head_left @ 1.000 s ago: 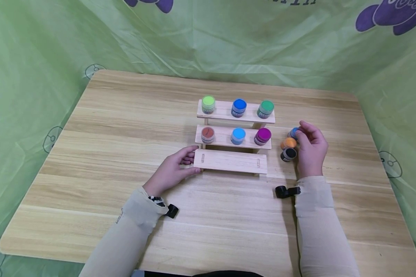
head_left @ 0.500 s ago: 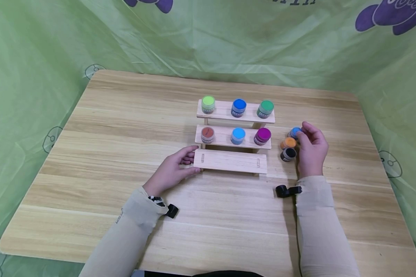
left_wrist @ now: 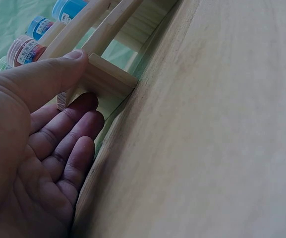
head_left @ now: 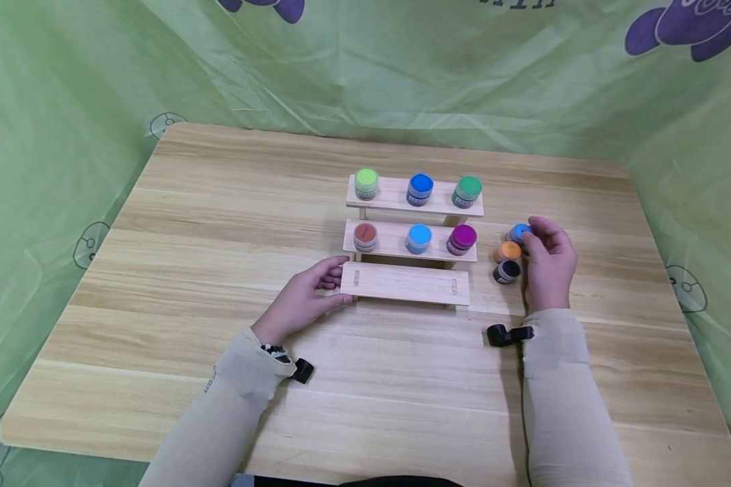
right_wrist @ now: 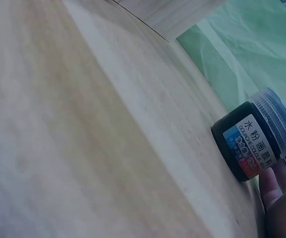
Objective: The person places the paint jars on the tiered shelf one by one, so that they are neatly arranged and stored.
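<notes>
In the head view my left hand (head_left: pixel 307 297) grips the left end of a three-step wooden stand (head_left: pixel 405 283), thumb at the bottom step's front edge. The left wrist view shows the thumb (left_wrist: pixel 58 74) against that edge and the other fingers bent beside the step's end. My right hand (head_left: pixel 549 264) holds a blue-lidded paint jar (head_left: pixel 517 233) between thumb and fingers, right of the stand. An orange jar (head_left: pixel 507 252) and a black jar (head_left: pixel 507 271) stand just in front of it. In the right wrist view the black gouache jar (right_wrist: pixel 249 139) hides most of the fingers.
The top step bears light green (head_left: pixel 366 184), dark blue (head_left: pixel 419 189) and green jars (head_left: pixel 466 192). On the middle step stand brown (head_left: pixel 365 237), light blue (head_left: pixel 418 239) and purple jars (head_left: pixel 461 239). Green cloth (head_left: pixel 365 81) hangs behind the wooden table (head_left: pixel 219 223).
My right hand and the blue-lidded jar have shifted very slightly to the right. The left hand and the stand look unmoved.
</notes>
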Demonstrator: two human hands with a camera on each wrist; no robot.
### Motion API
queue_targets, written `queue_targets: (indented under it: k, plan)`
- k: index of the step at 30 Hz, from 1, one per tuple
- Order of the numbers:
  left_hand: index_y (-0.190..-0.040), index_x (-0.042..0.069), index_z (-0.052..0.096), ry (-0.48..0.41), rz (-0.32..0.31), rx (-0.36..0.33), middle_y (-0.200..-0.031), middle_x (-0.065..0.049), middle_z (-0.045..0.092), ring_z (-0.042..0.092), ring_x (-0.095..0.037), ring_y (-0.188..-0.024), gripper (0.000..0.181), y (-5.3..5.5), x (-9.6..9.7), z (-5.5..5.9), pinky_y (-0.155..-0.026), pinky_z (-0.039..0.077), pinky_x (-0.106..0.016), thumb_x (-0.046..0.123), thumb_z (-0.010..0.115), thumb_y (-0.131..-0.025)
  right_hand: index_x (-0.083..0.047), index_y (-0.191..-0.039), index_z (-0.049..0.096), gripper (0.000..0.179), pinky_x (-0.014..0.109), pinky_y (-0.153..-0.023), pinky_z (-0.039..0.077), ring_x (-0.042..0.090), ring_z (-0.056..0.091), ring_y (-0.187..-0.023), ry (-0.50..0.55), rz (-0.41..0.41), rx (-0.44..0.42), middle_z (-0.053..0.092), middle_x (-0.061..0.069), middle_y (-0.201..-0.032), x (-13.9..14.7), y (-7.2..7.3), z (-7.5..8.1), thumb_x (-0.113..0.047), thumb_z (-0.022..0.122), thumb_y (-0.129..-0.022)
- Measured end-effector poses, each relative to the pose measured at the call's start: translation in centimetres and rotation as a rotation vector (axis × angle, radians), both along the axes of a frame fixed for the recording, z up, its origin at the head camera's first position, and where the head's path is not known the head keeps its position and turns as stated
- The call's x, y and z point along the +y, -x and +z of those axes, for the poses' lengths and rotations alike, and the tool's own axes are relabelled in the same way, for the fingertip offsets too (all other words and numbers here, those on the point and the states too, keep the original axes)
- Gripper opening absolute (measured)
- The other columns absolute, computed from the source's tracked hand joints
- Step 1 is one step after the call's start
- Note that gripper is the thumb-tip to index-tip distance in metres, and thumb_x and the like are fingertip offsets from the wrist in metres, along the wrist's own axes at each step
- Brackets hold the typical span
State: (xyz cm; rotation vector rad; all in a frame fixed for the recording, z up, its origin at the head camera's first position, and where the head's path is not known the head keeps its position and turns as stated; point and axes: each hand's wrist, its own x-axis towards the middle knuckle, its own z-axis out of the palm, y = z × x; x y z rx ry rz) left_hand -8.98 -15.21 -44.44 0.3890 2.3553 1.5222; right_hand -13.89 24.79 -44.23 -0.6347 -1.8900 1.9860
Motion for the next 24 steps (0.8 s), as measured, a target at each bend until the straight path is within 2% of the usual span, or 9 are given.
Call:
queue_targets:
  k: [7, 17, 24]
  plan:
    - [-0.147, 0.011, 0.049, -0.002, -0.003, 0.002, -0.121, -0.010, 0.064, 0.062, -0.024, -0.110, 0.068, 0.02, 0.00, -0.20, -0.102, 0.050, -0.040, 0.016, 0.081, -0.087, -0.003, -0.127, 0.063, 0.032, 0.016, -0.092, 0.051, 0.014, 0.055, -0.114, 0.039, 0.003, -0.035, 0.060, 0.004, -0.125, 0.21, 0.10, -0.12, -0.002, 0.066, -0.095]
    - [-0.147, 0.011, 0.049, 0.005, -0.004, -0.004, -0.122, -0.010, 0.063, 0.061, -0.024, -0.111, 0.069, 0.11, -0.04, -0.34, -0.102, 0.049, -0.040, 0.017, 0.081, -0.087, -0.007, -0.132, 0.062, 0.039, 0.020, -0.101, 0.047, 0.014, 0.054, -0.118, -0.054, 0.012, -0.126, 0.059, 0.004, -0.129, 0.51, 0.22, -0.35, -0.002, 0.068, -0.094]
    - [-0.147, 0.011, 0.049, 0.002, 0.001, -0.008, -0.121, -0.010, 0.063, 0.061, -0.024, -0.110, 0.068, 0.09, -0.07, -0.30, -0.102, 0.049, -0.039, 0.016, 0.081, -0.087, -0.010, -0.131, 0.063, 0.040, 0.021, -0.103, 0.046, 0.014, 0.054, -0.118, -0.061, 0.017, -0.152, 0.059, 0.002, -0.128, 0.65, 0.29, -0.02, -0.002, 0.071, -0.092]
